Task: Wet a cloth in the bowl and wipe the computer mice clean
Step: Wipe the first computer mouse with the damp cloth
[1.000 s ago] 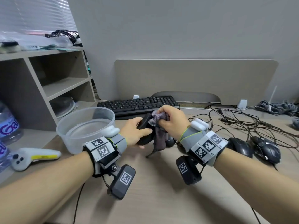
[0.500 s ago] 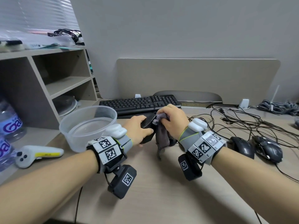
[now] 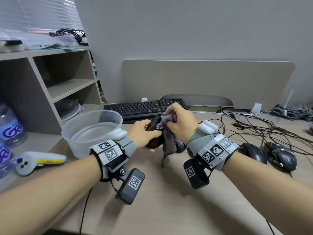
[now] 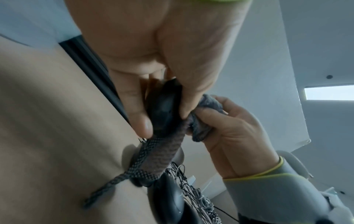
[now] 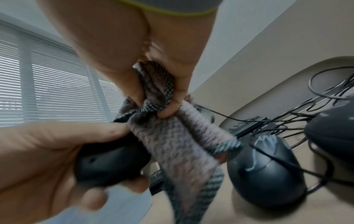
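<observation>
My left hand (image 3: 145, 131) grips a black computer mouse (image 3: 153, 133) lifted off the desk, thumb on one side and fingers on the other, as the left wrist view shows on the mouse (image 4: 162, 106). My right hand (image 3: 179, 121) holds a bunched grey-purple cloth (image 3: 166, 131) against the mouse's upper right side; a tail of the cloth (image 4: 153, 157) hangs down to the desk. In the right wrist view the cloth (image 5: 172, 136) drapes over the mouse (image 5: 109, 165). The clear plastic bowl (image 3: 92, 131) stands left of my left hand.
Three more black mice lie on the desk: one (image 3: 180, 147) behind the hanging cloth, two (image 3: 254, 153) (image 3: 282, 156) to the right among tangled cables (image 3: 254, 126). A keyboard (image 3: 140, 108) sits behind my hands. A white controller (image 3: 39, 162), water bottles (image 3: 10, 129) and a shelf unit (image 3: 50, 82) stand left.
Both hands have risen slightly with the mouse. The right hand has slid the cloth up toward the mouse's far end.
</observation>
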{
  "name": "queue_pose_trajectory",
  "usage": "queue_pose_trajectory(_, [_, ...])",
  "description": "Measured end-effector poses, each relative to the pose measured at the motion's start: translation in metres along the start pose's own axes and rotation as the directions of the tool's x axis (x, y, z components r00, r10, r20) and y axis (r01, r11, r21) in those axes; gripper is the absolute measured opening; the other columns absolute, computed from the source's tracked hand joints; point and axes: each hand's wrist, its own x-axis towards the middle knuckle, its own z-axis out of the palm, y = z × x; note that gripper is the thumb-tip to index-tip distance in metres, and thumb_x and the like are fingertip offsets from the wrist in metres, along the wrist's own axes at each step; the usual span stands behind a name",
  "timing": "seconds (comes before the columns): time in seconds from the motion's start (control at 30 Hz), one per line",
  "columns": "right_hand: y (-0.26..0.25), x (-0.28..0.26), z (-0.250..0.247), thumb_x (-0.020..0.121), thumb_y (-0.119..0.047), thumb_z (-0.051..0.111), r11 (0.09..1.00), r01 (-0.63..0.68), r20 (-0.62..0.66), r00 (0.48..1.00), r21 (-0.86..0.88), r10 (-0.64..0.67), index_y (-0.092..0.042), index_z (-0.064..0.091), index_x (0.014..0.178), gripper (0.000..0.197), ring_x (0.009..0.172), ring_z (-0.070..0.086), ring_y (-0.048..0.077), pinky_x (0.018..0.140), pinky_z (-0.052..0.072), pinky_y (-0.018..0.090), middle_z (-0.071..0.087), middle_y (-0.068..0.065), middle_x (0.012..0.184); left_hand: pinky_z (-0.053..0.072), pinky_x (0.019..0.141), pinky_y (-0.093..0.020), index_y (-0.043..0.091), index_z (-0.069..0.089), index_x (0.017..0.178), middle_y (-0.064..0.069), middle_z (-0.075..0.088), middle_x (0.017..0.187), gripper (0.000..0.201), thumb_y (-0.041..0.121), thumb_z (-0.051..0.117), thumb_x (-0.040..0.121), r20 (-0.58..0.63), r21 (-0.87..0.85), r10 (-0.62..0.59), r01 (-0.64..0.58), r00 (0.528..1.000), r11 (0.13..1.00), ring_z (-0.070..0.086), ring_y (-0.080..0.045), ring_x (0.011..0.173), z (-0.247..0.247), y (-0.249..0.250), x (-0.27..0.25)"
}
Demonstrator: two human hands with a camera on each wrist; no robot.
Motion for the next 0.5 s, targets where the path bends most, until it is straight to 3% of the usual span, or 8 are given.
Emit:
queue_pose_trajectory(0.07, [-0.007,-0.003,0.006,0.075,-0.007,0.06,1.0,0.025,0.016,1.0,-0.009,-0.025,-0.018,0.061,0.089,0.018,0.088,0.058,0.021,0.074,0.042,0.026,0.066,0.003,0.092,0.061,0.063,-0.046,0.005,0.055,0.1,-0.015,0.064,0.091,0.026,-0.004,0.07,0.08,0.043,-0.028,-0.001,0.003,0.999,1.0,0.068,-0.033,0.076,0.001,0.003,0.002])
queue_pose_trajectory(0.17, [-0.013,-0.017,0.016,0.071,-0.005,0.06,0.995,0.089,0.14,0.987,-0.034,-0.083,-0.016,0.062,0.088,0.02,0.089,0.058,0.025,0.077,0.047,0.035,0.065,0.006,0.093,0.061,0.066,-0.039,0.008,0.047,0.104,-0.011,0.058,0.092,0.043,-0.016,0.066,0.073,0.105,0.039,0.002,-0.006,0.994,0.999,0.061,-0.021,0.075,-0.001,0.002,0.004])
queue_pose_trajectory(0.27, [-0.012,-0.013,0.009,0.072,-0.006,0.062,0.995,0.086,0.167,0.983,-0.055,-0.076,-0.015,0.063,0.087,0.017,0.087,0.057,0.024,0.076,0.046,0.033,0.065,0.006,0.09,0.06,0.069,-0.037,0.007,0.044,0.114,-0.011,0.056,0.094,0.05,-0.015,0.064,0.073,0.134,0.108,0.024,-0.038,0.991,0.993,0.059,-0.018,0.076,0.001,-0.002,0.003])
queue_pose_trajectory(0.4, [-0.016,-0.001,0.007,0.074,-0.007,0.061,0.998,0.038,0.041,0.999,-0.045,-0.037,-0.015,0.063,0.087,0.015,0.09,0.058,0.025,0.077,0.044,0.03,0.066,0.006,0.093,0.056,0.058,-0.028,0.011,0.047,0.092,-0.01,0.053,0.086,0.036,-0.014,0.064,0.074,0.14,0.151,0.073,-0.094,0.987,0.984,0.054,-0.017,0.071,0.003,0.004,0.001])
queue_pose_trajectory(0.5, [-0.015,-0.016,0.016,0.072,-0.002,0.059,0.992,0.124,0.134,0.983,-0.005,-0.122,-0.015,0.062,0.088,0.021,0.088,0.057,0.025,0.076,0.045,0.035,0.062,0.006,0.092,0.049,0.054,-0.027,0.007,0.044,0.103,-0.01,0.052,0.086,0.049,-0.01,0.068,0.065,0.099,0.156,0.049,-0.064,0.994,0.986,0.053,-0.016,0.068,-0.004,0.005,0.001])
